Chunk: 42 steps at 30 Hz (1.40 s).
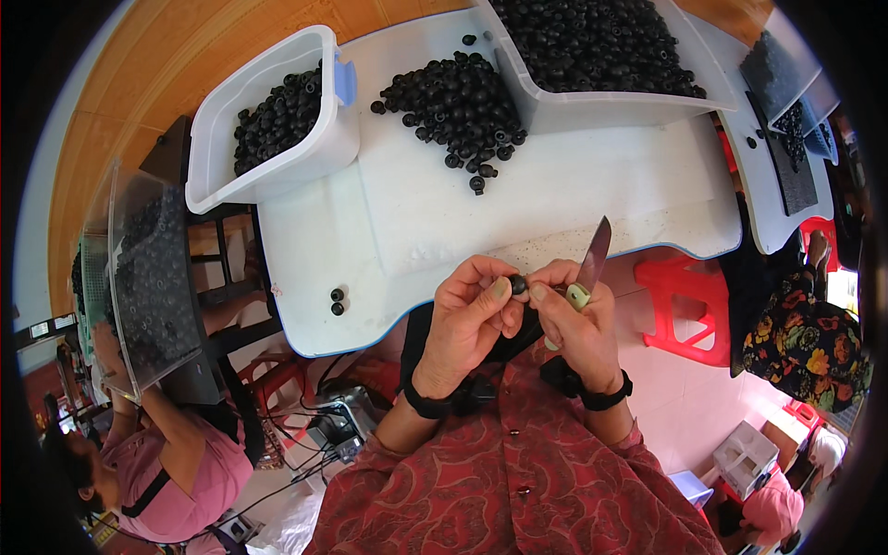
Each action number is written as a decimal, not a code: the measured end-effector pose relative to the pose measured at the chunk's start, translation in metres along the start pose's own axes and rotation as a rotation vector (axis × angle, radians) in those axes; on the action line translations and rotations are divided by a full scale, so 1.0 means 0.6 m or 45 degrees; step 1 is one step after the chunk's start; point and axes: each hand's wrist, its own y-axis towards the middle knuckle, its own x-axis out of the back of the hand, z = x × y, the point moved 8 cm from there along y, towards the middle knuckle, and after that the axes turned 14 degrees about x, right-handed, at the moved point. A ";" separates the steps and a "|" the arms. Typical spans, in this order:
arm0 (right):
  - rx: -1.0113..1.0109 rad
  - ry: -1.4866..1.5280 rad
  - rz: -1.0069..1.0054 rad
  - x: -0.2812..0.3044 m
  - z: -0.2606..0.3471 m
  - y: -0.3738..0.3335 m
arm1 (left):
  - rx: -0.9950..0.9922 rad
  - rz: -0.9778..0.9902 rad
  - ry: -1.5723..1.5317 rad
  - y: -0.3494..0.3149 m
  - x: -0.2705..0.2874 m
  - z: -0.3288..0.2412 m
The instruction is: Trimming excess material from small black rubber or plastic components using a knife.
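Note:
Just beyond the near edge of the white table (425, 222), my left hand (467, 314) is closed, pinching a small round black part (518, 284) between thumb and fingers. My right hand (585, 328) is wrapped round a knife (596, 254) with a pale green handle, its blade pointing up and away from the black part. The right fingertips meet the part from the side. A heap of similar black parts (462, 106) lies farther back on the table. Two loose black pieces (337, 302) sit near the left front corner.
A white bin (342, 143) of black parts stands at the back left, a larger bin (610, 109) at the back right. A red stool (684, 310) is to my right. At the left, a person in pink (185, 462) works beside a clear bin (153, 287); cables (301, 462) trail below.

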 end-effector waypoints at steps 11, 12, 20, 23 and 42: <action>0.608 -1.300 0.233 -0.027 0.031 -0.004 | 0.005 0.022 -0.033 -0.001 0.004 0.003; 0.612 -1.334 0.238 -0.030 0.032 -0.003 | 0.014 -0.005 -0.032 -0.002 0.003 0.002; 0.616 -1.403 0.242 -0.033 0.031 -0.002 | 0.017 0.005 -0.013 -0.003 0.003 0.002; 0.616 -1.411 0.217 -0.028 0.028 0.000 | 0.021 0.017 0.002 -0.002 0.002 0.003; 0.452 -1.452 0.105 0.010 0.005 0.008 | -0.004 0.213 0.069 -0.015 -0.033 -0.013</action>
